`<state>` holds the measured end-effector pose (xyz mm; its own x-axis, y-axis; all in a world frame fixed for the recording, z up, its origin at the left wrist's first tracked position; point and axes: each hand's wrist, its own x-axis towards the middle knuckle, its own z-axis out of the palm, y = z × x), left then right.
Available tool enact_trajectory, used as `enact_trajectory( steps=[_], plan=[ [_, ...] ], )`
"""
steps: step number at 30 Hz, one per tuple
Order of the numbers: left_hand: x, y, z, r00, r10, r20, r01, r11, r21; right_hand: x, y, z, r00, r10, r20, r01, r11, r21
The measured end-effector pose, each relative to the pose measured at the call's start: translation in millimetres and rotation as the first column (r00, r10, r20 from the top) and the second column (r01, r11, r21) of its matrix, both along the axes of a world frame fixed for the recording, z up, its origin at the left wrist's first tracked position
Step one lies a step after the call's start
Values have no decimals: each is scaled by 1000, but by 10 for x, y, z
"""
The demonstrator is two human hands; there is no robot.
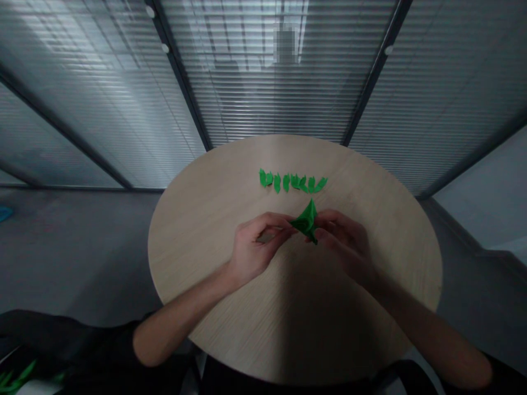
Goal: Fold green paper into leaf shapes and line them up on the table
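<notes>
1. Nearest, at 7 o'clock, a dark sleeve (61, 340) lies beside some spiky green scraps (18, 376), cut off by the frame's edge.
2. The left hand (255, 244) is closed narrowly, its thumb and fingers pinching one side of a folded green piece (308, 222).
3. The right hand (341, 241) is also narrow, its fingertips pressing the piece's other side; the two hands almost meet around it.
4. The piece, pointed at its top and curled inward, is held up between the hands, above the middle of a round pale wooden table (382, 258).
5. At 12 o'clock from the hands, a row of small folded green pieces (292, 182) lies on the table, near but not touching them; their exact number is hard to tell.
6. Farther out, a grey floor (82, 258) carries a blue object (5, 213) at 9 o'clock, and a glass partition with slatted blinds (272, 93) stands at 12 o'clock.
</notes>
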<state>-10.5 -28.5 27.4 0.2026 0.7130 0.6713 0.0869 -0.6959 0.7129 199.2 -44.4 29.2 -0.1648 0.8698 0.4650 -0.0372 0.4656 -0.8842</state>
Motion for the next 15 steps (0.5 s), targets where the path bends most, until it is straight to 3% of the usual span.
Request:
enact_trajectory(
  steps=[7,15],
  plan=[
    [-28,13,-10,992,104,-68,-90,978,186,-34,-33,-66,983,-154,101,136,978,160],
    [-86,41,-40,973,82,-216,3,931,365,-16,-15,-27,922,-273,276,142,899,414]
  ],
)
